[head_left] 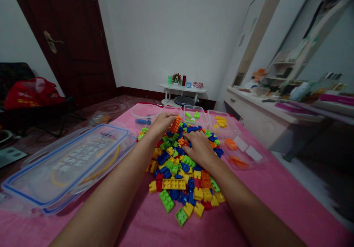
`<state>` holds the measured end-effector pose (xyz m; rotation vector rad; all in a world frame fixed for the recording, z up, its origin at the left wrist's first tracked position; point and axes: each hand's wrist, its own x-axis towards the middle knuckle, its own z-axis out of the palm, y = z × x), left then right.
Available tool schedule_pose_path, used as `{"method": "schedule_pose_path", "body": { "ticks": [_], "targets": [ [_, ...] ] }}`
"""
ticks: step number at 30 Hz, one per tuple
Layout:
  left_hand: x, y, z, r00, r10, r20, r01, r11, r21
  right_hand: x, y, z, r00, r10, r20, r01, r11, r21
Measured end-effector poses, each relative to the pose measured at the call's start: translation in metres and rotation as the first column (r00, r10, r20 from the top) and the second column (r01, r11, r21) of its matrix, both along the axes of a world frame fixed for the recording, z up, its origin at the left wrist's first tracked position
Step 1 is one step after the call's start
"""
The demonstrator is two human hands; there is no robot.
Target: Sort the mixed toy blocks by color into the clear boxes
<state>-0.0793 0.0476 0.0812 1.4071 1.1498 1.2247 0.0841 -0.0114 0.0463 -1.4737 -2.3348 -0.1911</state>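
Note:
A heap of toy building bricks (174, 184) in yellow, blue, green, red and orange lies on the pink cloth (143, 225). At the heap's far left side, my left hand (163, 123) is closed on an orange studded brick (176, 124), held just above the pile. My right hand (199, 145) rests low over the right side of the heap, fingers curled. Between its fingertips sits a smaller orange brick (183, 142). The undersides of its fingers are partly hidden.
Behind the heap stand clear trays: one holds green bricks (192, 116), another yellow bricks (220, 122). A tray at right holds orange pieces (238, 162) and white cards (253, 153). A clear blue-rimmed lid (69, 195) lies left. A dressing table (249, 108) stands right.

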Motion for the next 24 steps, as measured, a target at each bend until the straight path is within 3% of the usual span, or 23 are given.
{"method": "schedule_pose_path", "body": {
  "ticks": [3, 5, 7, 10, 13, 16, 18, 20, 24],
  "targets": [
    [0.002, 0.001, -0.002, 0.998, -0.030, 0.055, 0.033, 0.998, -0.053, 0.001, 0.000, 0.002, 0.996, 0.016, -0.092, -0.017, 1.000, -0.005],
    [0.002, 0.001, -0.003, 0.994, -0.065, 0.091, 0.070, 0.996, -0.056, 0.002, 0.001, 0.006, 0.957, 0.032, -0.289, -0.025, 0.999, 0.026],
    [0.003, 0.000, -0.004, 0.988, -0.093, 0.123, 0.100, 0.994, -0.049, 0.003, 0.003, 0.011, 0.842, 0.069, -0.536, -0.043, 0.997, 0.060],
    [0.006, -0.003, -0.004, 0.971, -0.152, 0.185, 0.171, 0.981, -0.091, 0.004, 0.006, 0.017, 0.581, 0.099, -0.808, -0.115, 0.993, 0.040],
    [0.012, -0.007, -0.004, 0.943, -0.211, 0.256, 0.251, 0.959, -0.133, 0.004, 0.004, 0.021, 0.407, 0.051, -0.912, -0.256, 0.965, -0.060],
    [0.020, -0.011, -0.007, 0.932, -0.235, 0.275, 0.275, 0.955, -0.114, 0.002, -0.001, 0.025, 0.323, 0.023, -0.946, -0.376, 0.921, -0.106],
    [0.025, -0.012, -0.008, 0.938, -0.220, 0.268, 0.254, 0.962, -0.097, 0.002, -0.004, 0.028, 0.305, 0.019, -0.952, -0.392, 0.914, -0.107],
    [0.030, -0.014, -0.008, 0.952, -0.168, 0.258, 0.199, 0.975, -0.100, 0.003, -0.006, 0.030, 0.341, 0.028, -0.940, -0.355, 0.929, -0.101],
    [0.037, -0.019, -0.004, 0.949, -0.138, 0.284, 0.182, 0.973, -0.138, 0.009, -0.005, 0.037, 0.537, 0.058, -0.841, -0.168, 0.985, -0.039]
  ]
}}
